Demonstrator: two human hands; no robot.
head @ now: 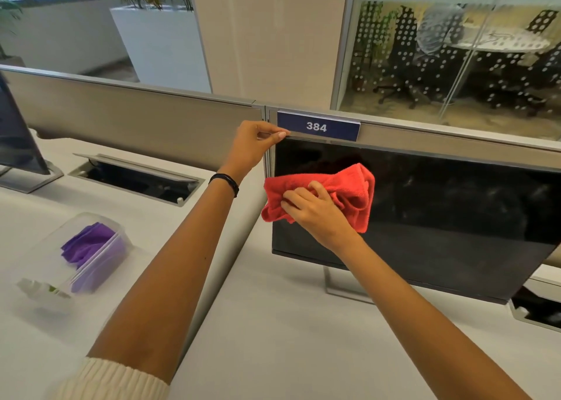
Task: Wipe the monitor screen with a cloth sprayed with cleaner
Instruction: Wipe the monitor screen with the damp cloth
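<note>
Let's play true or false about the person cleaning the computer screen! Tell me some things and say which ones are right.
1. The right hand presses a red cloth on the monitor. True.
2. The left hand holds a spray bottle. False: it pinches the monitor's top corner.
3. The number sign says 384. True.
4. The clear box on the desk holds a green cloth. False: the purple cloth is inside.
5. The monitor shows a bright picture. False: it is dark.
</note>
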